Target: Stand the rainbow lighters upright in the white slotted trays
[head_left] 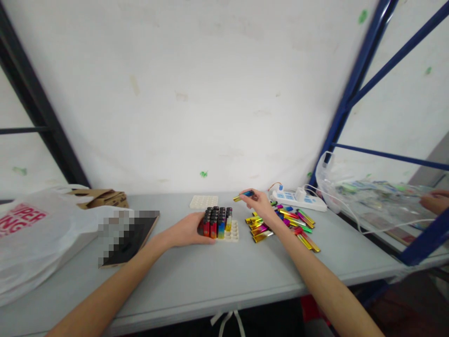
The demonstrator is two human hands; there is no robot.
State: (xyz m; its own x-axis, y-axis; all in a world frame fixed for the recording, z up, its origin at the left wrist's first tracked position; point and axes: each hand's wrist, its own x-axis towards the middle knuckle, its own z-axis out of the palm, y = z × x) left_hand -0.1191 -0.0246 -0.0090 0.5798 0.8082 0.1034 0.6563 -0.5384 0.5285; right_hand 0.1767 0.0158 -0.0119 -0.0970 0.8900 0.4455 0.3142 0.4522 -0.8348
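My left hand wraps round the left side of a white tray and the lighters standing in it. Several upright lighters with black tops fill the tray's left part; holes show at its right. My right hand is raised right of the tray, its fingers closed on a lighter with a gold end pointing left. Under and beside my right wrist lies a loose pile of shiny coloured lighters. Behind the held tray, another white tray lies flat with nothing in it.
A power strip with cables sits at the back right. At left are a white plastic bag, cardboard and a dark flat object. Beyond the blue frame, another person's hand is near clear plastic bags.
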